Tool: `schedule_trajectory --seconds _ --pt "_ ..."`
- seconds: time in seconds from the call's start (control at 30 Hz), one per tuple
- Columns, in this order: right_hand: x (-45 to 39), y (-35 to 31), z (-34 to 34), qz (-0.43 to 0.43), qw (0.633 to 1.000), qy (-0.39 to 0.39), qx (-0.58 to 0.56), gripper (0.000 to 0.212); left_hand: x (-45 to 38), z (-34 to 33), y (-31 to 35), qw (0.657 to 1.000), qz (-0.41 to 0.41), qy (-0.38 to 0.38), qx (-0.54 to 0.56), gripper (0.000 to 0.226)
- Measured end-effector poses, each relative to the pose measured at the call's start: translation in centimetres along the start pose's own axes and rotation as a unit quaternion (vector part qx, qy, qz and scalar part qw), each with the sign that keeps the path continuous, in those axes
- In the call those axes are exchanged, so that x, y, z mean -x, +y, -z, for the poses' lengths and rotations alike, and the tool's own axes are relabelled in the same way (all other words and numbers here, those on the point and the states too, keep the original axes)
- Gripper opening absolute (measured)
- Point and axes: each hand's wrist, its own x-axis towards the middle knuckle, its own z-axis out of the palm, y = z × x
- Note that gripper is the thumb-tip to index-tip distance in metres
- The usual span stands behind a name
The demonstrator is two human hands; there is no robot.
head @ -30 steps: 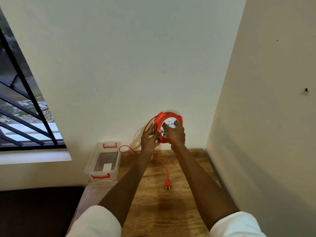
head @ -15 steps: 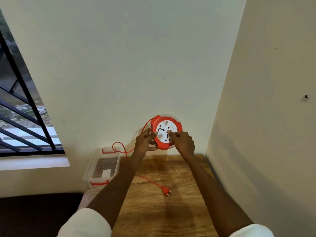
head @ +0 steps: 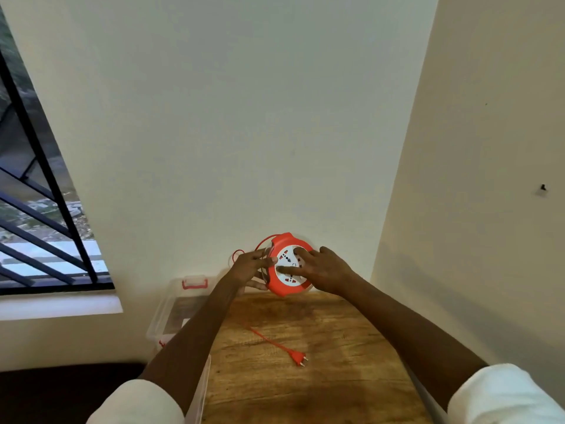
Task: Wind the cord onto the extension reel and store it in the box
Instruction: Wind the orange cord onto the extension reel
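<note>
The clear box point(head: 183, 307) sits open at 9 o'clock of the tabletop point(head: 321, 362), holding no reel yet. The left hand point(head: 249, 267) grips the orange reel point(head: 290, 264) by its rim at 12 o'clock; the right hand point(head: 324, 270) presses spread fingers on its white face. Winding looks nearly done: 1 short stretch of cord point(head: 266, 336) and the plug point(head: 298, 358) lie loose at 6 o'clock of the reel.

The left forearm point(head: 195, 325) hides much of the clear plastic box point(head: 171, 307); the right hand point(head: 324, 270) covers part of the extension reel point(head: 287, 264) face; its socket markings are too blurred to read; both sleeves run off the bottom edge.
</note>
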Motion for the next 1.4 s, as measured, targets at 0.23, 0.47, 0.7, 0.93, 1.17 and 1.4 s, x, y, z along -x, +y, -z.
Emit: schedule_trajectory --seconds 0.23,0.47,0.7,0.93,1.17,1.4 --pt "-0.8 -0.6 -1.4 -0.070 0.997 0.015 0.019 0.075 0.4 -2.8 -1.3 0.995 -0.008 0.045 0.086 0.060" --pt "-3.9 -4.0 -0.5 -0.533 0.578 0.148 -0.599 0.068 0.6 -7.3 -3.0 0.969 -0.061 0.132 0.200 0.058" --pt "-3.5 -3.9 -0.4 -0.538 0.360 0.123 -0.752 0.058 0.6 -7.3 -3.8 0.972 -0.083 0.118 0.185 0.038" --pt "-0.6 -1.9 -2.3 -0.543 0.614 0.207 -0.534 0.034 0.6 -5.0 -2.6 0.981 -0.058 0.074 0.170 0.049" --pt "0.0 0.5 -1.7 -0.399 0.519 0.161 -0.738 0.049 0.1 -3.2 -2.3 0.984 -0.040 0.028 0.173 0.049" --pt "0.2 0.4 -2.3 -0.392 0.465 0.232 -0.759 0.050 -0.8 -3.5 -0.7 0.969 -0.085 0.207 -0.103 0.041"
